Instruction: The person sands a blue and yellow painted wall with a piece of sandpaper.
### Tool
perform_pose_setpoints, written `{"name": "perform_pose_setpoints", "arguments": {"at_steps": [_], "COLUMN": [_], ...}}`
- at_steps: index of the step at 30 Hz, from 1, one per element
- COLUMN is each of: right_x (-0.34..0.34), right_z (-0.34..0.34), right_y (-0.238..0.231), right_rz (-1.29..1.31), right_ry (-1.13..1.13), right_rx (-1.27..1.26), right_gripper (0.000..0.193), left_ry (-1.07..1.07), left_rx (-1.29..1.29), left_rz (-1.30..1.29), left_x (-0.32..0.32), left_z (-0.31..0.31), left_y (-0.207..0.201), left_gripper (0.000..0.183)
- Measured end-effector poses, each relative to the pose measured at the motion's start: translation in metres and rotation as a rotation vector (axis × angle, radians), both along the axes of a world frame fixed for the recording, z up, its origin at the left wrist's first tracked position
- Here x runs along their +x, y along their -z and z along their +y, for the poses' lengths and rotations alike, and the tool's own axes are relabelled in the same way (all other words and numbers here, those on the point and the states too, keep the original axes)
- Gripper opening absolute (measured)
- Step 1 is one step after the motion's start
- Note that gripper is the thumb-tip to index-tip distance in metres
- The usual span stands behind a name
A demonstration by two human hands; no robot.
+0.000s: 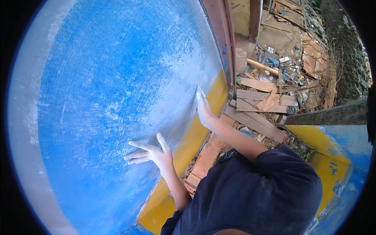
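A blue painted wall (98, 90), with whitish worn patches, fills the left side. My left hand (153, 152) is at the lower part of this wall, its fingers spread and dusted white. Whether its palm bears on the surface is hard to see. Farther right, my right hand (202, 105) is held to the wall just above the yellow band (200, 124). Its fingers are together over something thin and pale at the fingertips, mostly hidden and too small to name. Whitish dust covers that hand too.
A reddish-brown post (224, 35) stands at the wall's far edge. Beyond it lie wooden planks (266, 100), a bamboo pole (261, 65) and scattered rubbish. Bricks (207, 160) line the wall's foot. A low yellow and blue wall (329, 168) is to my right.
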State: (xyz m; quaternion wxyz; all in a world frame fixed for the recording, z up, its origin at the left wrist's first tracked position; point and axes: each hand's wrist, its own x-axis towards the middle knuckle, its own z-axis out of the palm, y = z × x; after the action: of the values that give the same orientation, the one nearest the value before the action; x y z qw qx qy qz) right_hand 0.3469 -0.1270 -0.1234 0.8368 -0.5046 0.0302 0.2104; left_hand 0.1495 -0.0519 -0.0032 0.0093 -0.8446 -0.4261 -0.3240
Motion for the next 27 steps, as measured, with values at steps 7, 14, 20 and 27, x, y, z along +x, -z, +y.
{"name": "perform_pose_setpoints", "arguments": {"at_steps": [7, 14, 20, 27], "right_x": [0.145, 0.154, 0.145, 0.178], "right_z": [-0.043, -0.041, -0.037, -0.062], "right_y": [0.077, 0.045, 0.042, 0.048], "right_rz": [0.299, 0.312, 0.344, 0.537], "right_ry": [-0.024, -0.039, 0.039, -0.078], "right_rx": [0.04, 0.298, 0.187, 0.259], "right_gripper": [0.059, 0.048, 0.047, 0.047], "left_ry": [0.11, 0.067, -0.012, -0.099], "left_rx": [-0.103, -0.045, -0.009, 0.062], "left_rz": [0.071, 0.179, 0.249, 0.313], "left_x": [0.087, 0.14, 0.192, 0.207], "left_z": [-0.054, -0.073, -0.067, -0.056], "left_y": [-0.031, -0.053, -0.034, -0.013], "left_gripper": [0.098, 0.099, 0.113, 0.119]}}
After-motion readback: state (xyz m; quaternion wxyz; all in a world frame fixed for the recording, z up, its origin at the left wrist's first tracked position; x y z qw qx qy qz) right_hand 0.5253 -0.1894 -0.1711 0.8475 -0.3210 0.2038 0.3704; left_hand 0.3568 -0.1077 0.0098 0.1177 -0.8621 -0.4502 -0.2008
